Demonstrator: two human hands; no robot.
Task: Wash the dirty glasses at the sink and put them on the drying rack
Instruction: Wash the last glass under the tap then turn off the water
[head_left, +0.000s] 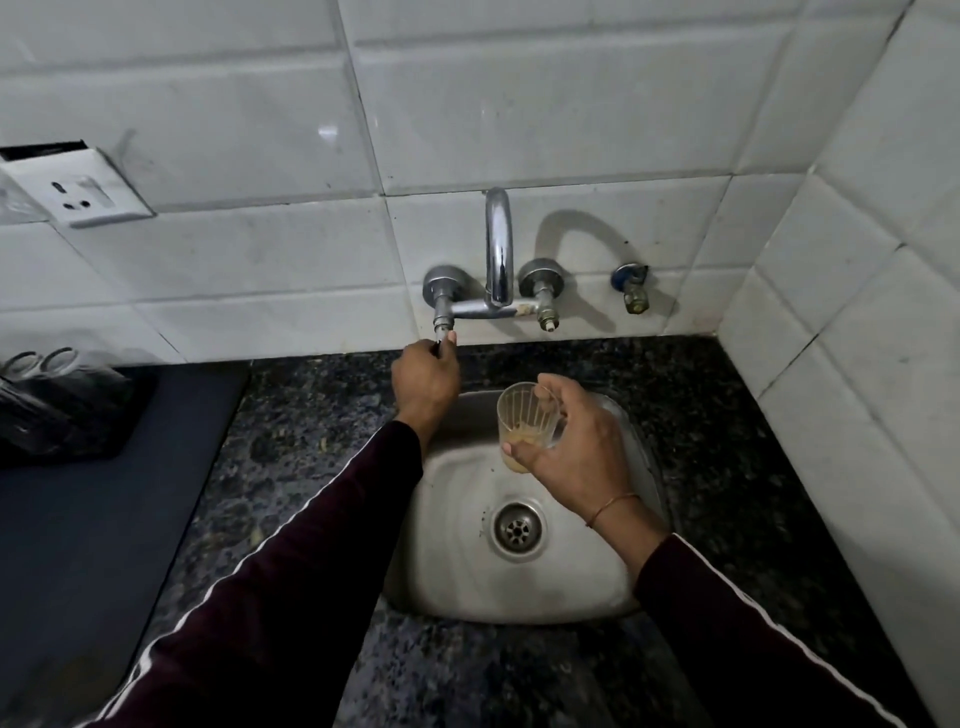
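The glass (524, 421) is up over the sink (457, 545), held in the air above the back half of the basin, tilted a little with its mouth toward the tap (497, 249). Ribbed sides, and a yellowish residue sits in the bottom. The right hand (569, 457) has it: thumb along the base on the near side, fingers curled round the far wall, clamped on the glass. A thin bangle (613, 506) rides that wrist.

Over to the left hand (426, 382), reaching to the wall: fingertips pinched together on the end of the left valve (441, 306), thumb and forefinger closed on the stem. The right valve (543, 299) is untouched. No water shows from the spout.

Below the glass, the drain (518, 527) sits in the middle of the steel basin, which looks mostly dry with a few specks. Dark speckled counter (311, 441) all round the sink. Far left, a dark mat (104, 493), and at its back edge two more glasses (44, 361) lying on a dark rack (62, 415), rims toward us. White tile (571, 104) behind, a socket (85, 195) upper left, a small stopcock (634, 291) right of the tap. Both sleeves dark maroon with a white stripe.
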